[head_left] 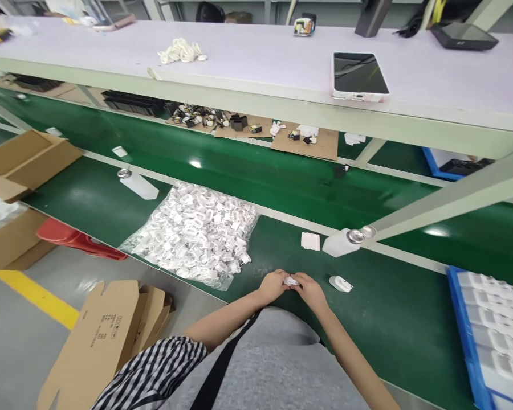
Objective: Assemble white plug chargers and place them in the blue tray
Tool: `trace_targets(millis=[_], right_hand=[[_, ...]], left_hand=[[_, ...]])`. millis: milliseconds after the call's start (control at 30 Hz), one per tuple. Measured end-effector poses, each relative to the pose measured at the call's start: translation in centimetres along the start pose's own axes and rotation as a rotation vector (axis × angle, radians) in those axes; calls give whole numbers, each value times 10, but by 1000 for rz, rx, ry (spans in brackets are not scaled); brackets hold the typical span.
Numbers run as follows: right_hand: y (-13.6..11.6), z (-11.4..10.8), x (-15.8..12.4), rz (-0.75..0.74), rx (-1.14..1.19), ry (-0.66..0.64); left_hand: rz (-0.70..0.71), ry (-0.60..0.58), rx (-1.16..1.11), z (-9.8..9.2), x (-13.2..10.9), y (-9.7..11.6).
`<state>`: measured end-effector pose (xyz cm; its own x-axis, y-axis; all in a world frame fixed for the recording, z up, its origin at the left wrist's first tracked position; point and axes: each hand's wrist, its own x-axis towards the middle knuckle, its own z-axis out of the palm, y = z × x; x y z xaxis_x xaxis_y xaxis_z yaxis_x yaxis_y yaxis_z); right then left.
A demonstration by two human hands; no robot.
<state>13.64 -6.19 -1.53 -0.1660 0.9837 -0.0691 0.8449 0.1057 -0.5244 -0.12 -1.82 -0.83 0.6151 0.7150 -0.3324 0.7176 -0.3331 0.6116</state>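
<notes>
Head camera view looks forward and down across a long green-topped workbench (393,324), with a pale shelf (239,57) above its far side and a phone (360,77) lying near the shelf's front edge. Beyond the bench's near edge at lower left, a folded cardboard carton (96,341) rests on the grey floor. At the bench's right end, near the front corner, a blue tray (464,324) holds rows of white pieces. Left of centre lies a large clear plastic bag (192,233) packed with small white parts. Farther along, a white plastic bottle (346,242) lies on its side, with a small square white pad (310,241) just beside it. Near the front edge of the bench, the person's left hand (273,286) and right hand (310,290) meet, both closed in a fingertip pinch on a small white plastic piece (290,281). The fingers hide most of it, so its exact form cannot be told. It seems light and fairly stiff, but small enough to slip, so its edges look the surest place to grip. A similar white piece (340,283) lies just beside the right hand.
</notes>
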Motion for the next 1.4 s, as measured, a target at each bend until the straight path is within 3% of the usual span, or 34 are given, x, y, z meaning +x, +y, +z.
trace_targets(millis=[233,433,600,833,1100,1400], right_hand=[[5,10,-6,-2,32,62],[1,-3,2,115,-25,-138],[-10,-13,12,170,-176,-289],[-12,-2,0,137,-258,-232],[-10,-11,11,222,-197,-279],[-14,-12,14,259,-199,-308]], left_hand=[[14,-61,120,-8,2,6],[-83,-236,329,-19,16,27],[-63,-286,375,-14,22,38],[75,-236,467,-7,11,28],[37,-367,412,-16,37,36],[14,-357,401,-16,34,33]])
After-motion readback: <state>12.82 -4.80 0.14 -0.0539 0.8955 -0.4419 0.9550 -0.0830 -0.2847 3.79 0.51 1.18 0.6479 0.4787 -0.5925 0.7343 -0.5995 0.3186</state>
